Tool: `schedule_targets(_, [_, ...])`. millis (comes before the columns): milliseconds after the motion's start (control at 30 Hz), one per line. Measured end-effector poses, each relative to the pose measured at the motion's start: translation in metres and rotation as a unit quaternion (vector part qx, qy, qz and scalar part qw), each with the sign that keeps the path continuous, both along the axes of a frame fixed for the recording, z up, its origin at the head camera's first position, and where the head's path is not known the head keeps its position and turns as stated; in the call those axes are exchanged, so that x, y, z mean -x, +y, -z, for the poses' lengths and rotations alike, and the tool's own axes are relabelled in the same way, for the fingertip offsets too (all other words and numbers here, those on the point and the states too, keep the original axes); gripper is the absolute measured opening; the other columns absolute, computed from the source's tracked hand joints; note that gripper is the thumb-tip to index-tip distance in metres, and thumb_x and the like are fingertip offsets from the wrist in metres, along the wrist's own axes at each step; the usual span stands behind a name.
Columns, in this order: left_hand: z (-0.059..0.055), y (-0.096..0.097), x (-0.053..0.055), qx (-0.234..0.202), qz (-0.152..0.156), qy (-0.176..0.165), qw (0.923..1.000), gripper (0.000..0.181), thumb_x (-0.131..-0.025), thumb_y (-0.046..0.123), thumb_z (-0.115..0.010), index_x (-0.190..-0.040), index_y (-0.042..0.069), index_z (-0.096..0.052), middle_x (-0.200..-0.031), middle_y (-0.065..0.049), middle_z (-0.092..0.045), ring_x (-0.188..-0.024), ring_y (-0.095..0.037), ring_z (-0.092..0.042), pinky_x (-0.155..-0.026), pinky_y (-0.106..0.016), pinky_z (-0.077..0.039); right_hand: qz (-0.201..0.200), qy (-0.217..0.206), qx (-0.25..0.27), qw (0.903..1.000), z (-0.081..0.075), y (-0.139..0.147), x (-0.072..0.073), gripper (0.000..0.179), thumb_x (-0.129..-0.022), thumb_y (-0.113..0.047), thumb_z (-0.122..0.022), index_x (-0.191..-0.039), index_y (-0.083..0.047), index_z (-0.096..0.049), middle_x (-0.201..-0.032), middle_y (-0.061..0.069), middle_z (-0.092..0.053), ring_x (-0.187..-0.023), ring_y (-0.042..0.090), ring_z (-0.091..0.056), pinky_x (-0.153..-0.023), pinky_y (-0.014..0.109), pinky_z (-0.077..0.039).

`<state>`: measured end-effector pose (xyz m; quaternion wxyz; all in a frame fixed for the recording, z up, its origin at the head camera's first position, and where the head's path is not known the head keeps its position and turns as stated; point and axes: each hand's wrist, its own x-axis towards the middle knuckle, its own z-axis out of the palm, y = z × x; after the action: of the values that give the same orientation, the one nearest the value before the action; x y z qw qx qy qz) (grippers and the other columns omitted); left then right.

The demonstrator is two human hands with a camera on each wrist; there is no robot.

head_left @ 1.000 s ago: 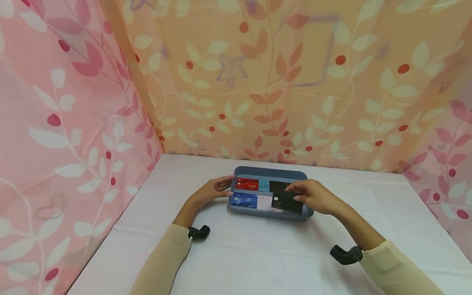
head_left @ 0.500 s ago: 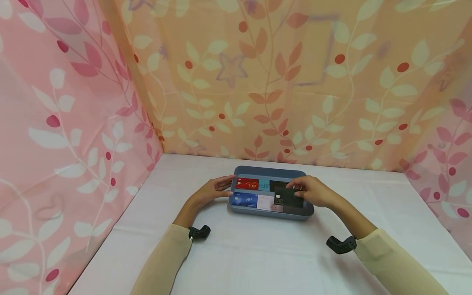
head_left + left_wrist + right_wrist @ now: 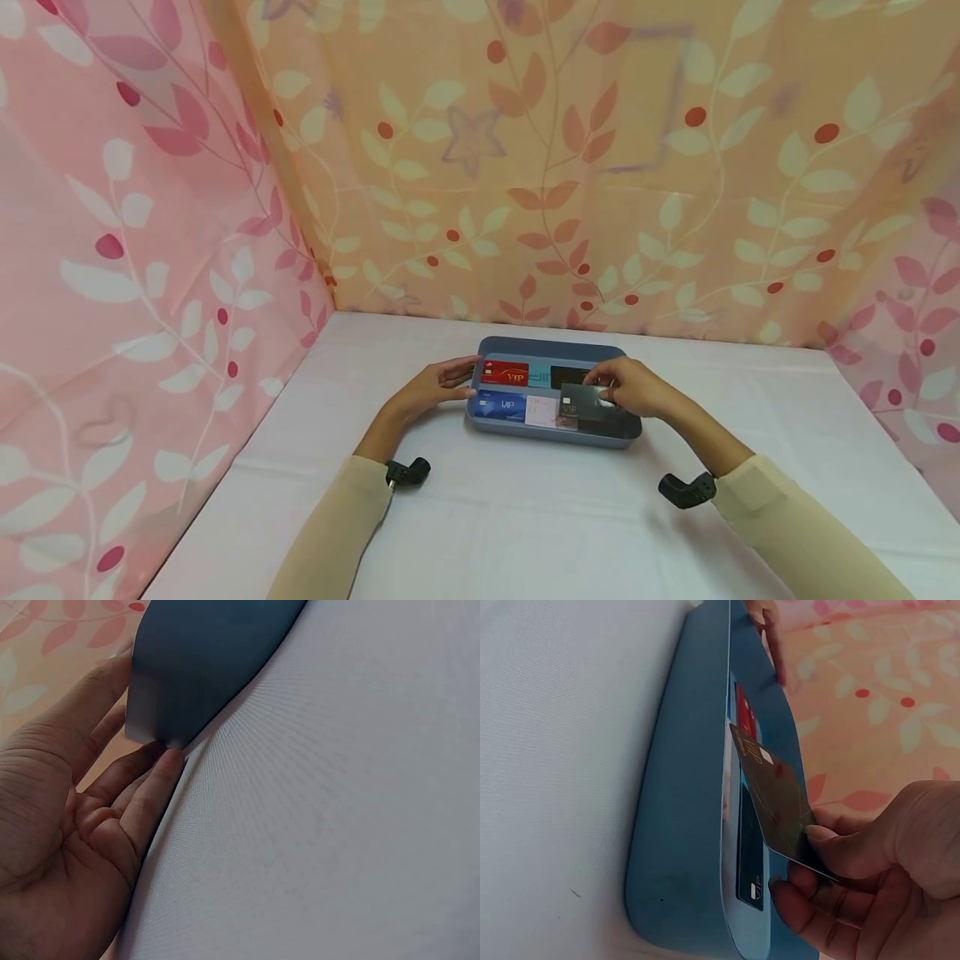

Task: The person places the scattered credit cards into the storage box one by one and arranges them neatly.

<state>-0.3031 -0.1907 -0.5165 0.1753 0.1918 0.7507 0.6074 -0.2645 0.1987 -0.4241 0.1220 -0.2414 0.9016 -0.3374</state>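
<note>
My right hand (image 3: 632, 387) pinches a black VIP card (image 3: 579, 402) between thumb and fingers at its right end. The card is tilted over the right part of a blue-grey tray (image 3: 517, 432). In the right wrist view the thumb lies on the card's face (image 3: 769, 791), and another dark VIP card (image 3: 751, 859) lies below it in the tray. My left hand (image 3: 429, 388) touches the tray's left end, thumb and fingers spread along it. In the left wrist view its fingertips (image 3: 174, 759) meet the tray's lower edge.
A red VIP card (image 3: 505, 372), a teal card (image 3: 539, 375) and a black card (image 3: 564, 376) lie in the tray's back row. In front are a blue VIP card (image 3: 502, 405) and a pale card (image 3: 541, 410). Patterned cloth (image 3: 465, 208) rises behind the white table (image 3: 517, 525).
The right hand has lifted the black card slightly up and back from the tray's front right area, and the card's tilt has changed. The right forearm shifted left; the left hand stayed at the tray.
</note>
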Motion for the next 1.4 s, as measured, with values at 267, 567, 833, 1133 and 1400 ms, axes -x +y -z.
schedule_targets(267, [0.003, 0.000, 0.001, 0.003, 0.000, 0.003, 1.0000, 0.072, -0.089, 0.021, -0.080, -0.153, 0.019, -0.047, -0.156, -0.003, -0.047, -0.145, -0.021, -0.041, -0.117, -0.041, -0.035, -0.008, -0.022, -0.002, 0.9997, 0.007, -0.004, 0.002, 0.026, -0.091, 0.013, -0.061, -0.113, 0.004, -0.071, -0.098, 0.013, -0.069, -0.068, 0.018, -0.054, -0.054, 0.031, -0.054])
schedule_targets(567, [0.002, 0.000, 0.001, 0.006, -0.001, 0.005, 1.0000, 0.071, -0.090, 0.022, -0.080, -0.153, 0.021, -0.048, -0.156, -0.002, -0.047, -0.146, -0.021, -0.041, -0.117, -0.041, -0.036, -0.012, -0.058, 0.002, 0.9982, 0.015, 0.000, 0.005, 0.026, -0.093, 0.012, -0.058, -0.115, 0.005, -0.070, -0.094, 0.015, -0.064, -0.059, 0.016, -0.052, -0.053, 0.029, -0.051])
schedule_targets(833, [0.000, 0.000, 0.001, 0.014, -0.004, 0.001, 0.9999, 0.072, -0.089, 0.024, -0.081, -0.153, 0.022, -0.048, -0.155, 0.000, -0.048, -0.145, -0.020, -0.041, -0.117, -0.042, -0.035, -0.015, -0.074, 0.011, 0.9971, 0.019, 0.001, 0.007, 0.028, -0.092, 0.014, -0.056, -0.115, 0.006, -0.069, -0.088, 0.012, -0.061, -0.067, 0.018, -0.053, -0.055, 0.030, -0.053])
schedule_targets(1133, [0.000, 0.000, -0.001, 0.020, -0.004, 0.003, 0.9998, 0.071, -0.089, 0.023, -0.080, -0.153, 0.024, -0.048, -0.155, 0.001, -0.048, -0.145, -0.019, -0.041, -0.117, -0.043, -0.036, -0.007, -0.085, 0.009, 0.9963, 0.020, -0.001, 0.009, 0.025, -0.093, 0.011, -0.058, -0.115, 0.006, -0.070, -0.088, 0.012, -0.060, -0.069, 0.019, -0.054, -0.058, 0.031, -0.056])
schedule_targets(1400, [0.000, 0.000, -0.001, 0.015, -0.002, 0.003, 0.9999, 0.072, -0.090, 0.024, -0.079, -0.154, 0.021, -0.047, -0.155, 0.000, -0.048, -0.145, -0.020, -0.042, -0.117, -0.042, -0.036, -0.001, -0.101, -0.001, 0.9949, 0.020, -0.003, 0.012, 0.023, -0.094, 0.010, -0.059, -0.114, 0.006, -0.070, -0.087, 0.012, -0.059, -0.069, 0.020, -0.055, -0.059, 0.035, -0.057])
